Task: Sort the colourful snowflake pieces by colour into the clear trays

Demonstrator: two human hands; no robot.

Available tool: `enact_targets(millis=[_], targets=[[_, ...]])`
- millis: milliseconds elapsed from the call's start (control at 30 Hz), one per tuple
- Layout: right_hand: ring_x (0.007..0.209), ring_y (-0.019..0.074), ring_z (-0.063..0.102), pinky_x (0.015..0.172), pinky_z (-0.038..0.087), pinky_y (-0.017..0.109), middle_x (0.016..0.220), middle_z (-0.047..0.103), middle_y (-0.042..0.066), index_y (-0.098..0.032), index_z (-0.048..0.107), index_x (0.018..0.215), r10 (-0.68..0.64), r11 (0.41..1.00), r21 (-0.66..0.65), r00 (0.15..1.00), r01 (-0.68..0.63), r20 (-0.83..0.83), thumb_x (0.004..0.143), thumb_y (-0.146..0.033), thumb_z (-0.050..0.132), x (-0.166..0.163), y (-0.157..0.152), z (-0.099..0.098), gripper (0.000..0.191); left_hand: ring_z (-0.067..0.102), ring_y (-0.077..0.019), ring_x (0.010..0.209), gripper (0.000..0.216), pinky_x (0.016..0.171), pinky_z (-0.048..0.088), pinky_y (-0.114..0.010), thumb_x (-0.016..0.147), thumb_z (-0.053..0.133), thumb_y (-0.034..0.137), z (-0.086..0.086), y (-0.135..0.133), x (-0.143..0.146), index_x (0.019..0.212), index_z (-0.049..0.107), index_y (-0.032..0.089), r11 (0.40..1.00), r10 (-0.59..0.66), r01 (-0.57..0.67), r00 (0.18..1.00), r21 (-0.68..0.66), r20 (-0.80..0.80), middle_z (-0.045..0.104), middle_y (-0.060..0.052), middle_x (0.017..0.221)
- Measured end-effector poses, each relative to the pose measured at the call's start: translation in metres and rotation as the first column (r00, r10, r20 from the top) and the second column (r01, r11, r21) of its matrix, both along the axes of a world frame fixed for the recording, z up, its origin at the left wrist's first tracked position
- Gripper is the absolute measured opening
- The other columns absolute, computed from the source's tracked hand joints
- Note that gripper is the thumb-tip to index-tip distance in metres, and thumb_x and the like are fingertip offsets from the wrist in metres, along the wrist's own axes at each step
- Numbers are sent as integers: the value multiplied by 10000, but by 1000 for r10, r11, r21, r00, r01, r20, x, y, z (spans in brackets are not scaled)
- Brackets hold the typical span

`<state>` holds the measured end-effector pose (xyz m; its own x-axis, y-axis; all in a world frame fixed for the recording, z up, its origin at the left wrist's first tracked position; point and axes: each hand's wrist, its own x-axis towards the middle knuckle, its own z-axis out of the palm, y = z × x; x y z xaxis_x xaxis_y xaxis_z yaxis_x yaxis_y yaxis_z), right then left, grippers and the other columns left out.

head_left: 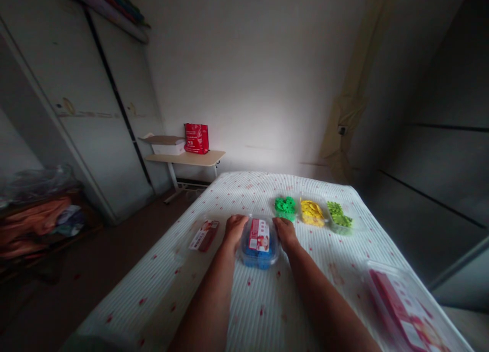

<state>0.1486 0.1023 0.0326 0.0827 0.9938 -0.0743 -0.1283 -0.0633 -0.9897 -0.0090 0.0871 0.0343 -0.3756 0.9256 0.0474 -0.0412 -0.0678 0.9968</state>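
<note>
A clear plastic box (260,246) with blue pieces inside and a red-and-white label on its lid sits on the white sheet (267,311). My left hand (234,229) grips its left side, fingers curled against the wall. My right hand (286,234) grips its right side the same way. Both forearms reach in from the bottom of the view.
A flat lid with a red label (205,235) lies left of the box. Behind stand open tubs of dark green (286,207), yellow (312,212) and light green (340,215) pieces. Another lid with a red label (401,306) lies near right. A side table (187,158) stands at the wall.
</note>
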Motion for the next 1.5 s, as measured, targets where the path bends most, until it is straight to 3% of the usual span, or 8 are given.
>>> enact_targets(millis=[433, 667, 867, 1033, 1167, 1300, 1500], targets=[[477, 90, 371, 437, 289, 213, 468, 422, -58, -185, 465, 566, -79, 991, 117, 989, 64, 128, 646, -435, 529, 1, -4, -4, 271, 495, -108, 529, 212, 510, 362, -221, 545, 634, 353, -6, 0, -1, 542, 577, 149, 1000, 2, -3, 999, 31, 35, 560, 21, 528], [456, 94, 332, 437, 290, 224, 450, 331, -51, -222, 330, 525, -134, 975, 199, 974, 97, 183, 789, -536, 356, 3, -13, 0, 411, 476, -94, 496, 279, 509, 356, -217, 620, 617, 423, -14, -6, -5, 581, 558, 154, 989, -133, 123, 983, 85, 129, 529, 51, 517], [379, 94, 321, 365, 296, 211, 415, 285, -58, -231, 327, 553, -78, 994, 90, 969, 58, 236, 848, -593, 183, 2, -14, 2, 488, 528, -116, 539, 265, 556, 395, -231, 544, 679, 388, -8, -9, -6, 615, 608, 143, 976, -212, 196, 952, 89, 222, 581, 37, 550], [341, 100, 421, 346, 364, 209, 419, 423, -33, -196, 445, 650, -4, 1000, -27, 932, 15, 362, 844, -627, 191, 15, -6, 13, 536, 577, -147, 601, 323, 590, 422, -252, 508, 710, 404, -17, -2, -11, 683, 653, 139, 978, -207, 196, 957, 76, 202, 635, 11, 618], [362, 101, 483, 372, 394, 207, 478, 513, -9, -171, 503, 735, 10, 999, -45, 845, 17, 535, 856, -591, 274, 37, -5, 36, 493, 595, -175, 664, 359, 630, 438, -270, 487, 717, 427, -26, 5, -14, 691, 665, 136, 982, -172, 163, 979, 92, 111, 661, -18, 673], [452, 94, 535, 465, 395, 194, 622, 612, 30, -163, 537, 818, -59, 998, 61, 701, 22, 711, 891, -492, 322, 70, -9, 70, 400, 598, -181, 692, 349, 643, 444, -271, 511, 692, 437, -28, 6, -13, 692, 660, 140, 986, -148, 141, 986, 91, 73, 666, -25, 700], [772, 158, 613, 616, 385, 207, 850, 667, 97, -158, 603, 829, -174, 985, 151, 430, 86, 886, 869, -413, 409, 156, -5, 109, 323, 602, -200, 692, 360, 634, 445, -285, 537, 654, 454, -22, 2, 2, 705, 651, 136, 992, -126, 126, 992, 28, -1, 661, -32, 668]])
